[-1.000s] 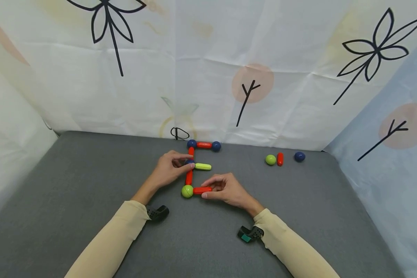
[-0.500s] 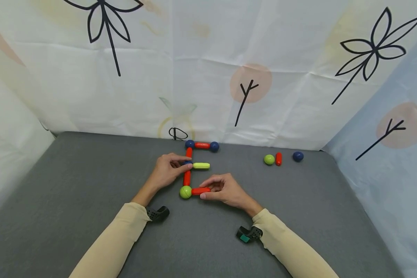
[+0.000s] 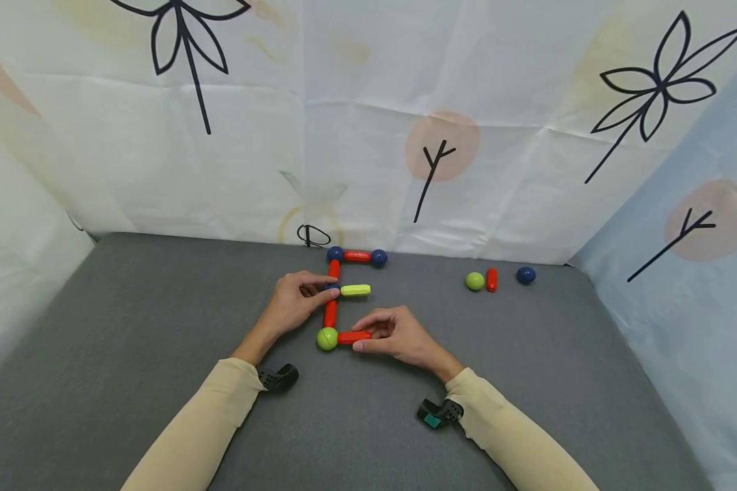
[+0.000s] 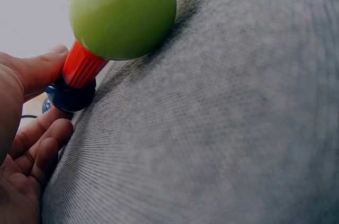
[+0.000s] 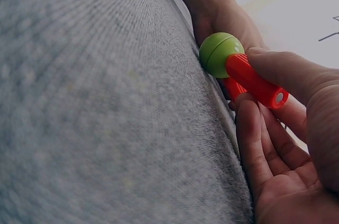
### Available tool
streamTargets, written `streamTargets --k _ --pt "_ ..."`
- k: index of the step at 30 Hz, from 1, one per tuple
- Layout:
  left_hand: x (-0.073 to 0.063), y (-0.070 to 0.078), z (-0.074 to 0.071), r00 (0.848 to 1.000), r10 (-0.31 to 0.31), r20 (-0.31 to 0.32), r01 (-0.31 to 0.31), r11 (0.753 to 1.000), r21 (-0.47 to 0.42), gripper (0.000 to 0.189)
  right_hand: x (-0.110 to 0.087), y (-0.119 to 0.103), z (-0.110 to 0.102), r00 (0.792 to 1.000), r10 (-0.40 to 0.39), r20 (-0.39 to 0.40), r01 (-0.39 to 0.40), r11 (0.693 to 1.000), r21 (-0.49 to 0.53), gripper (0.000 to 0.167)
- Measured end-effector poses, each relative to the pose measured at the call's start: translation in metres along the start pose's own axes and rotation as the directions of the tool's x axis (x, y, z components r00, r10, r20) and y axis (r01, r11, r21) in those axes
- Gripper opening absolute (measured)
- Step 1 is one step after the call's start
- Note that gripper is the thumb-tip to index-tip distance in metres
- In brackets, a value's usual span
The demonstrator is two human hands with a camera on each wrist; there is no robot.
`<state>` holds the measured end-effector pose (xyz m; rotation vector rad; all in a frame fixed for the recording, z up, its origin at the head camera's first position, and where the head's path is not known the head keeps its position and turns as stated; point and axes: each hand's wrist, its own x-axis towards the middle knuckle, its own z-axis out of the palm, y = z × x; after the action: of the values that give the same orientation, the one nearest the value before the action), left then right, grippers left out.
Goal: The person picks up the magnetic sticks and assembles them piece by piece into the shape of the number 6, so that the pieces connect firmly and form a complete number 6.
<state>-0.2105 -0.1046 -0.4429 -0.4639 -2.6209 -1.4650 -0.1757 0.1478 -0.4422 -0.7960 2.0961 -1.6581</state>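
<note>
Magnetic rods and balls form an E-like shape on the grey table in the head view. My left hand (image 3: 295, 300) pinches the middle blue ball (image 4: 71, 96) between thumb and fingers. From that ball a yellow-green rod (image 3: 356, 290) points right. Below it, a red rod (image 4: 82, 68) leads to a green ball (image 3: 327, 339). My right hand (image 3: 399, 334) pinches another red rod (image 5: 251, 81), whose one end meets the green ball; its free end shows a silvery magnet. At the top, a blue ball (image 3: 336, 254), a red rod (image 3: 357, 256) and a second blue ball (image 3: 378, 258) join.
Loose at the back right of the table (image 3: 178, 307) lie a green ball (image 3: 475, 281), a red rod (image 3: 492, 280) and a blue ball (image 3: 525, 275). A patterned white cloth (image 3: 368, 82) hangs behind the table's back edge.
The head view has shifted slightly. The yellow-green rod's free end has tipped a little toward the back. Both hands keep their holds and have hardly moved.
</note>
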Motion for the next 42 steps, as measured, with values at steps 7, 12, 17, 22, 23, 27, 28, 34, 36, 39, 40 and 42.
streamTargets --k 7,12,17,22,23,27,28,34,36,39,40,42 --pt "-0.0005 -0.0005 -0.0006 1.000 0.014 -0.011 -0.015 1.000 -0.010 0.027 0.0003 -0.0018 -0.0002 1.000 -0.001 0.002 0.001 1.000 -0.003 0.024" --pt "-0.0010 -0.0009 -0.0003 1.000 0.023 -0.013 -0.024 1.000 -0.007 0.028 0.0004 -0.0014 -0.0003 1.000 0.002 0.003 -0.002 1.000 -0.007 0.024" --pt "-0.0014 -0.0023 -0.0004 1.000 0.027 -0.010 -0.027 1.000 -0.013 0.029 0.0002 -0.0015 0.0000 1.000 0.003 0.004 -0.003 1.000 -0.009 0.024" --pt "-0.0015 -0.0030 -0.0005 0.999 0.035 -0.011 -0.035 0.999 -0.015 0.029 -0.0004 -0.0040 0.0003 1.000 0.006 0.004 -0.006 1.000 -0.002 0.026" --pt "-0.0015 -0.0031 -0.0005 0.999 0.036 -0.012 -0.037 0.999 -0.016 0.028 -0.0003 -0.0039 0.0005 1.000 0.005 0.005 -0.005 1.000 -0.003 0.026" --pt "-0.0013 -0.0035 -0.0001 0.999 0.042 -0.013 -0.042 0.999 -0.015 0.028 0.0002 -0.0014 0.0008 1.000 -0.018 -0.002 0.018 1.000 -0.024 0.025" --pt "-0.0012 -0.0036 0.0000 0.999 0.042 -0.013 -0.042 0.999 -0.015 0.027 0.0003 -0.0010 0.0008 1.000 -0.027 -0.005 0.027 0.999 -0.031 0.025" --pt "-0.0009 -0.0046 0.0004 0.999 0.045 -0.012 -0.045 0.999 -0.017 0.028 0.0002 -0.0018 0.0009 0.998 -0.059 -0.018 0.058 0.997 -0.055 0.024" --pt "-0.0010 -0.0048 0.0004 0.999 0.046 -0.011 -0.047 0.999 -0.019 0.028 0.0002 -0.0017 0.0006 0.998 -0.062 -0.019 0.060 0.996 -0.066 0.025" --pt "-0.0014 -0.0050 0.0001 0.999 0.048 -0.009 -0.048 0.999 -0.023 0.028 0.0000 -0.0019 0.0002 0.998 -0.066 -0.022 0.064 0.994 -0.086 0.025" --pt "-0.0013 -0.0048 0.0000 0.999 0.047 -0.009 -0.047 0.999 -0.025 0.028 0.0000 -0.0019 0.0002 0.997 -0.067 -0.023 0.065 0.994 -0.092 0.025" --pt "-0.0012 -0.0045 -0.0003 0.999 0.047 -0.010 -0.047 0.998 -0.030 0.028 0.0000 -0.0022 0.0002 0.997 -0.070 -0.025 0.067 0.992 -0.103 0.026"
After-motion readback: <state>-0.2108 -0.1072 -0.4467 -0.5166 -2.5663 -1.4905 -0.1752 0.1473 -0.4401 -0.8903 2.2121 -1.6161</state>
